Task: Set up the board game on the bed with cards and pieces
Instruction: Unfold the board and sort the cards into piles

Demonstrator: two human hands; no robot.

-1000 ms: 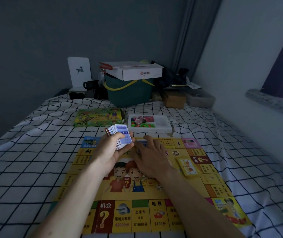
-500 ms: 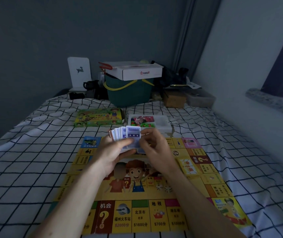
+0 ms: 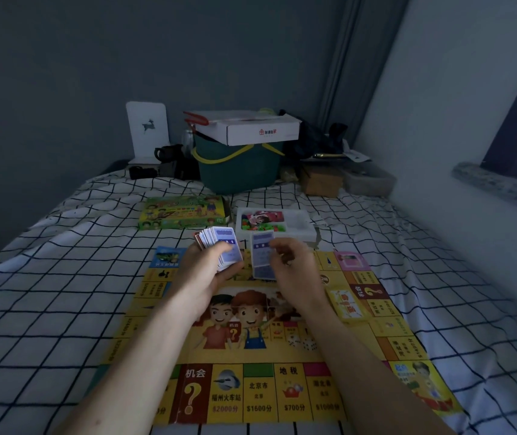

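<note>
The yellow game board (image 3: pixel 269 346) lies flat on the checked bed sheet. My left hand (image 3: pixel 210 271) grips a fanned stack of blue and white cards (image 3: pixel 219 243) above the board's far edge. Just to the right, my right hand (image 3: pixel 291 265) pinches a single blue card (image 3: pixel 262 252) held upright, a little apart from the stack. A small pile of yellow cards (image 3: pixel 345 302) rests on the board's right side. Beyond the board stands a white tray (image 3: pixel 301 226) with coloured pieces and a pink card.
The green game box (image 3: pixel 182 211) lies on the bed left of the tray. At the head of the bed stand a green basket (image 3: pixel 238 167) with a white carton (image 3: pixel 251 127) on top, a brown box (image 3: pixel 321 180) and dark clutter. A wall runs along the right.
My right hand lifted from the board's far edge, came up to the stack and drew one blue card off it to the right. My left hand stayed in place with the stack.
</note>
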